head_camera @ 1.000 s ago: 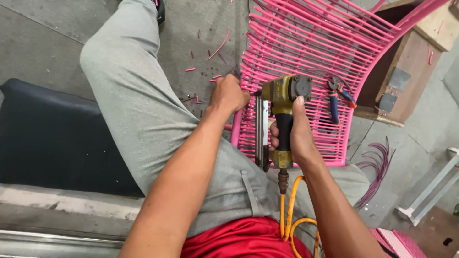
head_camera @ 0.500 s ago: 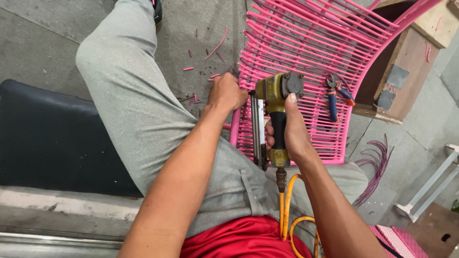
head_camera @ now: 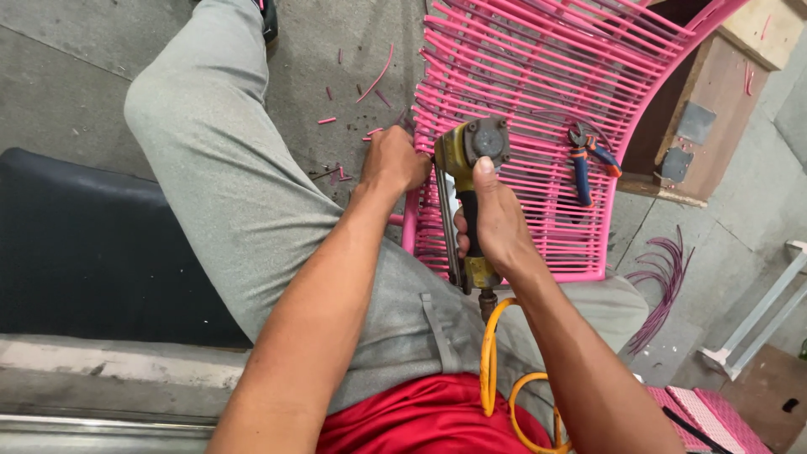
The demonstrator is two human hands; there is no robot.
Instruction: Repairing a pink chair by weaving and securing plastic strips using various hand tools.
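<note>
While left hand [head_camera: 395,160] pinches pink weave [head_camera: 538,101] — right hand [head_camera: 496,223] grips stapler [head_camera: 471,151].

— What is the stapler [head_camera: 472,160] made of?

— Worn metal, dull yellow paint chipped at the head, with a matt black grip. Its hose [head_camera: 492,370] looks like smooth, glossy orange plastic.

— And the chair frame [head_camera: 538,92]?

— Wrapped in smooth pink plastic cord with a slight sheen. The pliers [head_camera: 584,160] lying on it have rubbery blue and orange handles.

— The floor [head_camera: 67,92]?

— Rough, matt grey concrete.
</note>
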